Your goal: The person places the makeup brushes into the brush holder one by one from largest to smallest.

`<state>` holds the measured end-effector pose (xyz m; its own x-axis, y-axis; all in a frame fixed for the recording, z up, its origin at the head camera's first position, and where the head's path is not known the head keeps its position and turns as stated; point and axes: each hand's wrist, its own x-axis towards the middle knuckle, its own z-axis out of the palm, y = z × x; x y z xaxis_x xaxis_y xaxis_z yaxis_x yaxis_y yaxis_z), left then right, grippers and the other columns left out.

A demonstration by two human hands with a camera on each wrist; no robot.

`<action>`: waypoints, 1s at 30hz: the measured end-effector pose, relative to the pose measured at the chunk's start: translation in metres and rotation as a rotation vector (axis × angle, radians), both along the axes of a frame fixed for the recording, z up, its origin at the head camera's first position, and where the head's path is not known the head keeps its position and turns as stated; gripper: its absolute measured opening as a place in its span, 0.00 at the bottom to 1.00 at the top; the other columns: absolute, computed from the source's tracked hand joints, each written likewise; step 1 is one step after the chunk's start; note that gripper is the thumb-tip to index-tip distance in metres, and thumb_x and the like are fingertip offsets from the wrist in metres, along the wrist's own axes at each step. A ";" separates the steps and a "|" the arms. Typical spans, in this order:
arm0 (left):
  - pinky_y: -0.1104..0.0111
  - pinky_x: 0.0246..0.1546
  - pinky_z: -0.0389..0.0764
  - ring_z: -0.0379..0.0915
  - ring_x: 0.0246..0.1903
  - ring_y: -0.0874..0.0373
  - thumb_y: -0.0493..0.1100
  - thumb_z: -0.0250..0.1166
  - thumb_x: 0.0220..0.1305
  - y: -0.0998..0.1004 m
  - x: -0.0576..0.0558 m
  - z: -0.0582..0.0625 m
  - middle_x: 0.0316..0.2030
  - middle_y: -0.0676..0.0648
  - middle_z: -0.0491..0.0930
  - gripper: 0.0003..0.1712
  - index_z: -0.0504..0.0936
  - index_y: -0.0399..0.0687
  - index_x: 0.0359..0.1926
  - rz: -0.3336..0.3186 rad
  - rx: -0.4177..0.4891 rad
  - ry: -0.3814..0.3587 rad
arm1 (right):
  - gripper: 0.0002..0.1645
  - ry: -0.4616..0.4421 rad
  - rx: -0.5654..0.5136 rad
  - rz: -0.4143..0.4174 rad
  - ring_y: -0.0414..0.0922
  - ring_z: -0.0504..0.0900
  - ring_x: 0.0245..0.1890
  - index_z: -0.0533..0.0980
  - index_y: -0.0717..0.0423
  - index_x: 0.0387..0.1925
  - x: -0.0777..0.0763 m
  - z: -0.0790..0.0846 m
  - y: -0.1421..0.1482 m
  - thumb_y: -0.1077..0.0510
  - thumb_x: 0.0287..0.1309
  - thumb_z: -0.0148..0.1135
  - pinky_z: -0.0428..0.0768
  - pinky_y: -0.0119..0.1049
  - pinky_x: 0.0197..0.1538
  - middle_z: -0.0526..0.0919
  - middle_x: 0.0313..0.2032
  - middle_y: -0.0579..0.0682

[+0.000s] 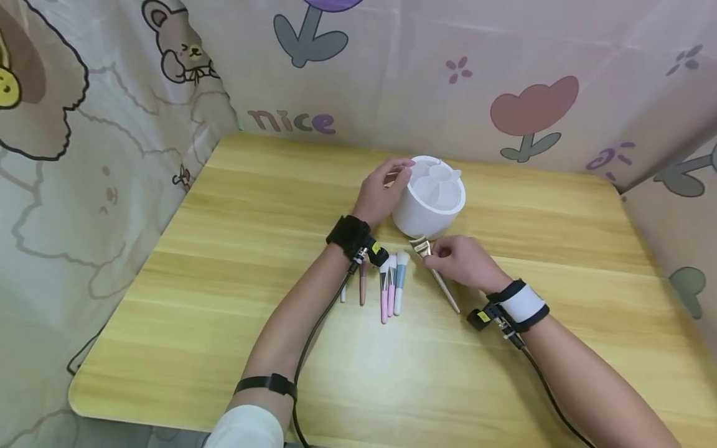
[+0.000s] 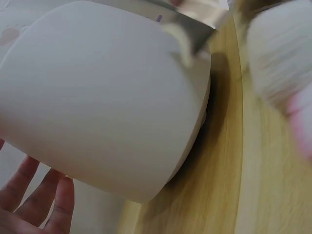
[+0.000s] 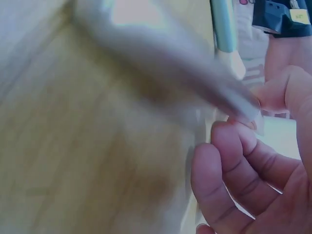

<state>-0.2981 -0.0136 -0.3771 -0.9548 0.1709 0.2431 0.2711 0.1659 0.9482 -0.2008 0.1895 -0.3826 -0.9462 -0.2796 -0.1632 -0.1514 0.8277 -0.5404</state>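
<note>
A round white makeup brush holder, with clear divided compartments in its top, stands toward the back of the table. My left hand holds it at its left side, thumb and fingers at the rim; in the left wrist view the fingertips touch its wall. In front of the holder, my right hand pinches a makeup brush between thumb and fingers. That brush has a gold ferrule and a pale handle slanting down to the right; its head is near the holder's base. In the right wrist view it is blurred.
Several makeup brushes lie in front of the holder: a pink-handled one, a blue and white one and a brown one. The wooden table meets a printed curtain at the back. Cables run along both arms.
</note>
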 end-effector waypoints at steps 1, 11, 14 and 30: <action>0.61 0.66 0.81 0.78 0.64 0.54 0.52 0.56 0.78 0.000 -0.001 0.000 0.63 0.49 0.82 0.17 0.82 0.56 0.60 0.005 0.000 0.005 | 0.13 0.017 -0.004 0.005 0.41 0.70 0.19 0.76 0.51 0.22 0.000 0.001 0.001 0.53 0.61 0.65 0.65 0.31 0.20 0.73 0.20 0.44; 0.63 0.66 0.81 0.78 0.65 0.55 0.52 0.57 0.78 -0.004 -0.001 -0.002 0.63 0.49 0.82 0.18 0.82 0.56 0.61 0.011 -0.013 0.006 | 0.04 0.160 -0.062 0.063 0.40 0.81 0.30 0.79 0.50 0.31 -0.001 0.015 0.007 0.58 0.61 0.67 0.79 0.26 0.33 0.86 0.29 0.48; 0.64 0.66 0.82 0.78 0.65 0.55 0.52 0.57 0.78 -0.004 -0.001 -0.001 0.63 0.49 0.82 0.18 0.82 0.57 0.61 0.009 -0.011 0.007 | 0.02 0.189 -0.099 0.066 0.36 0.84 0.33 0.81 0.52 0.35 -0.002 0.026 0.009 0.58 0.63 0.67 0.81 0.23 0.37 0.89 0.32 0.49; 0.66 0.66 0.81 0.77 0.65 0.55 0.51 0.56 0.79 -0.002 -0.001 -0.001 0.64 0.49 0.81 0.19 0.80 0.54 0.63 -0.021 -0.016 0.032 | 0.07 0.407 -0.084 0.054 0.26 0.82 0.30 0.84 0.48 0.28 -0.008 0.080 0.022 0.56 0.63 0.71 0.76 0.17 0.36 0.88 0.26 0.41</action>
<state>-0.2990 -0.0157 -0.3784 -0.9428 0.1947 0.2707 0.3049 0.1745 0.9363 -0.2091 0.2115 -0.3022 -0.9125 -0.3265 0.2466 -0.4082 0.7686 -0.4926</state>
